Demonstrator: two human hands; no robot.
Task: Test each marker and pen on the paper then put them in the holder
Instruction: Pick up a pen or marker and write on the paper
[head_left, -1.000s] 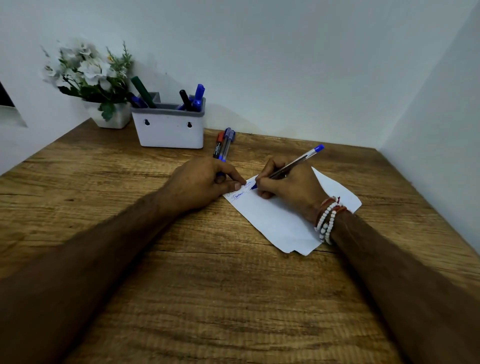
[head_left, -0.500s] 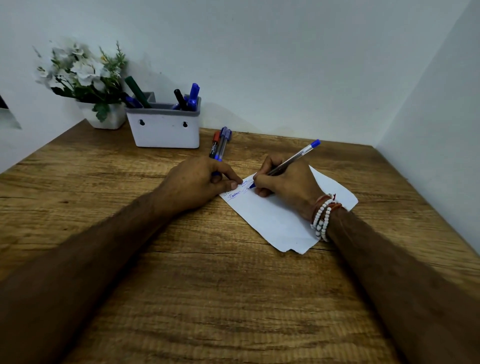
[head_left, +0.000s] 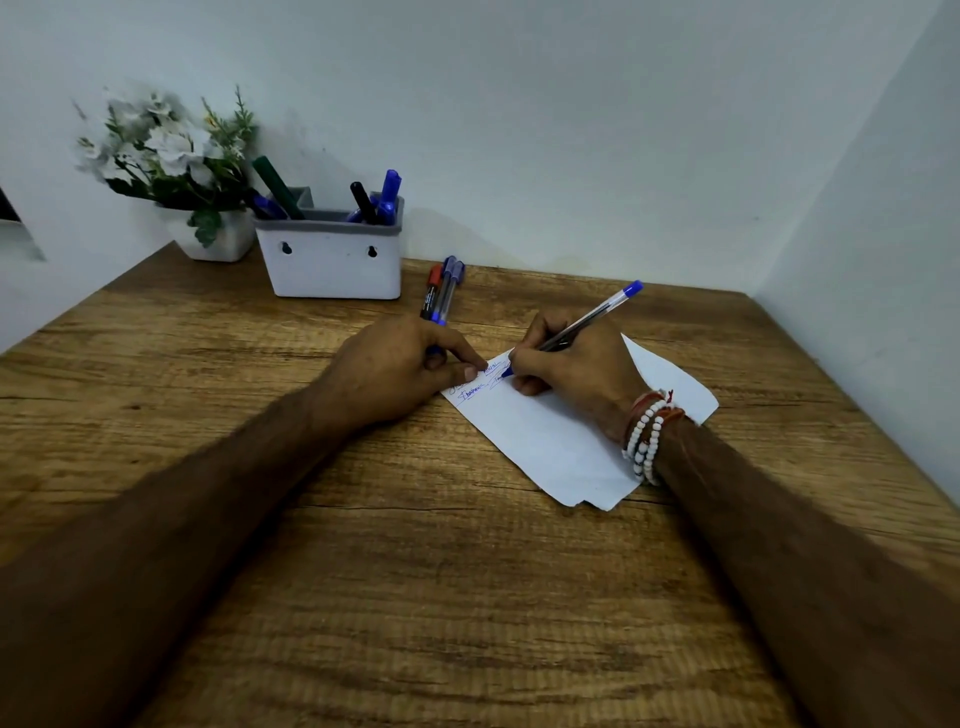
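Observation:
My right hand (head_left: 569, 371) grips a clear pen with a blue end (head_left: 592, 317), its tip touching the white paper (head_left: 550, 447) where blue scribbles show. My left hand (head_left: 400, 371) rests fingertips on the paper's near-left corner, and a small blue piece, seemingly the pen's cap (head_left: 435, 353), is tucked in its curled fingers. A red-capped marker (head_left: 431, 291) and two blue pens (head_left: 448, 288) lie side by side on the table, right of the white holder (head_left: 332, 265). The holder has several markers and pens standing in it.
A white pot of artificial white flowers (head_left: 213, 241) stands at the back left beside the holder. The wooden table (head_left: 441, 597) sits in a corner, with walls close behind and on the right. A beaded bracelet (head_left: 647, 441) circles my right wrist.
The pen tip has made small strokes and a little more blue scribble shows on the paper. Both hands stay in place; the view shifted slightly.

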